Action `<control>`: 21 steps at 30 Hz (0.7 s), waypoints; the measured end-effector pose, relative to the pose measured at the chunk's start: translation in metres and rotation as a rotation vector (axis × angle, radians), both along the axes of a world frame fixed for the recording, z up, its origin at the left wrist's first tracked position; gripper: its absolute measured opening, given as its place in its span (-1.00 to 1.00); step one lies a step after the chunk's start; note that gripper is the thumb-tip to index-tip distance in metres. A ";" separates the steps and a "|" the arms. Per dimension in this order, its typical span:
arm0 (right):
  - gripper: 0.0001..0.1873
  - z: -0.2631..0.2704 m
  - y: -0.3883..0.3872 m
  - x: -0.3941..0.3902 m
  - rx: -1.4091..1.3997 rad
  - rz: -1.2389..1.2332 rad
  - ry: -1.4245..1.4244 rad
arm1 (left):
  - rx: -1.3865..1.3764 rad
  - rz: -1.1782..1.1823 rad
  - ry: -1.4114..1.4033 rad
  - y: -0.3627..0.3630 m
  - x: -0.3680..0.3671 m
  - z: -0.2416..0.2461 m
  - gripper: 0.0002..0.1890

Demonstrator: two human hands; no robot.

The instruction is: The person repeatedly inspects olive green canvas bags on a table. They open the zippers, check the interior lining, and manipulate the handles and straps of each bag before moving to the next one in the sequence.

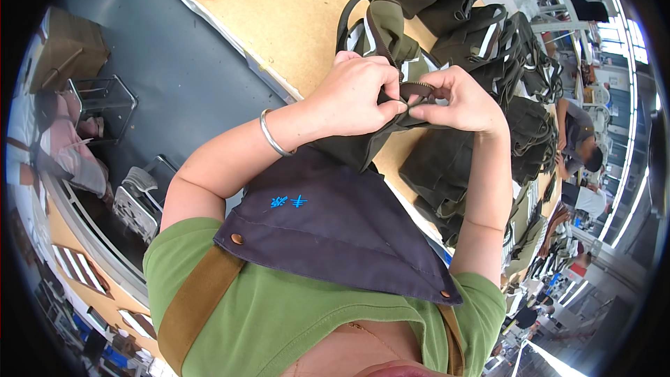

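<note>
An unfinished dark olive fabric bag (357,142) with a brown zipper tape (383,36), metal teeth and a dark handle lies before me at the table's edge. My left hand (361,95) pinches a dark fabric edge of it between thumb and fingers. Close beside it, with the thumb tips almost touching, my right hand (458,99) grips the same edge by the zipper's end, where the tape curls over. The fingers hide part of the pinched seam. Both hands are above the near edge of the table.
Piles of similar dark bags (471,36) lie along the tan worktable (282,15), behind and right of my hands. A co-worker (578,136) is at the far right. On the left are a grey floor, a cardboard box (73,52), a metal-framed stool (104,99) and a folding chair (137,201).
</note>
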State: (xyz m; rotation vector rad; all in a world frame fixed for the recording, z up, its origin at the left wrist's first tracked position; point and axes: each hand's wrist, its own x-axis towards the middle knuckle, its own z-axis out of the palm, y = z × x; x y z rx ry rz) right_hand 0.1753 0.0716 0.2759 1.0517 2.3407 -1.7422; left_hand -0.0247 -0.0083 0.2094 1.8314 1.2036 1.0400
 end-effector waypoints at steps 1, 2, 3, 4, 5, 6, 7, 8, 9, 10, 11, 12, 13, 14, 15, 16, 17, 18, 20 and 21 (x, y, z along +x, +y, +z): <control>-0.81 -0.001 0.001 0.001 -0.018 -0.002 -0.003 | 0.000 -0.004 0.010 0.000 -0.001 0.003 -0.81; -0.81 -0.001 0.003 0.002 -0.037 -0.004 -0.005 | 0.001 -0.008 0.021 0.001 -0.001 0.005 -0.81; -0.80 -0.001 0.004 0.003 -0.054 -0.004 -0.007 | -0.026 -0.036 0.017 0.003 -0.003 0.005 -0.81; -0.80 0.000 0.004 0.002 -0.043 0.003 -0.010 | -0.053 -0.063 0.013 0.006 -0.006 0.004 -0.80; -0.80 0.001 0.004 0.000 -0.032 0.011 -0.014 | -0.080 -0.091 0.009 0.009 -0.008 0.003 -0.80; -0.80 0.002 0.003 -0.001 -0.020 0.014 -0.017 | -0.111 -0.104 0.026 0.011 -0.011 0.005 -0.79; -0.79 0.002 0.004 -0.002 -0.014 0.012 -0.020 | -0.142 -0.118 0.043 0.013 -0.014 0.008 -0.78; -0.79 0.002 0.004 -0.003 -0.008 0.010 -0.023 | -0.173 -0.132 0.061 0.014 -0.016 0.010 -0.77; -0.78 0.002 0.005 -0.004 -0.002 0.009 -0.024 | -0.193 -0.140 0.072 0.015 -0.017 0.011 -0.77; -0.78 0.002 0.005 -0.005 -0.004 0.001 -0.038 | -0.213 -0.148 0.084 0.016 -0.018 0.012 -0.77; -0.78 0.003 0.005 -0.006 -0.006 -0.006 -0.052 | -0.234 -0.156 0.096 0.017 -0.019 0.013 -0.77; -0.78 0.003 0.005 -0.006 -0.007 -0.015 -0.065 | -0.224 -0.161 0.034 0.017 -0.019 0.011 -0.77; -0.78 0.003 0.006 -0.006 0.011 -0.005 -0.071 | -0.213 -0.165 -0.028 0.017 -0.019 0.008 -0.76; -0.78 0.003 0.006 -0.006 0.029 0.005 -0.077 | -0.203 -0.168 -0.090 0.016 -0.020 0.006 -0.75; -0.78 0.003 0.006 -0.005 0.046 0.013 -0.083 | -0.209 -0.185 -0.088 0.016 -0.020 0.007 -0.74; -0.78 0.001 0.006 -0.004 0.051 0.014 -0.083 | -0.214 -0.201 -0.086 0.015 -0.021 0.009 -0.73; -0.78 -0.001 0.007 -0.003 0.055 0.015 -0.082 | -0.219 -0.218 -0.084 0.014 -0.020 0.010 -0.72; -0.78 -0.002 0.007 -0.002 0.061 0.016 -0.081 | -0.213 -0.221 -0.102 0.014 -0.019 0.010 -0.73; -0.78 0.000 0.008 -0.003 0.113 0.047 -0.091 | -0.200 -0.229 -0.140 0.013 -0.017 0.011 -0.75; -0.78 0.000 0.007 -0.003 0.139 0.062 -0.097 | -0.177 -0.228 -0.123 0.012 -0.017 0.010 -0.76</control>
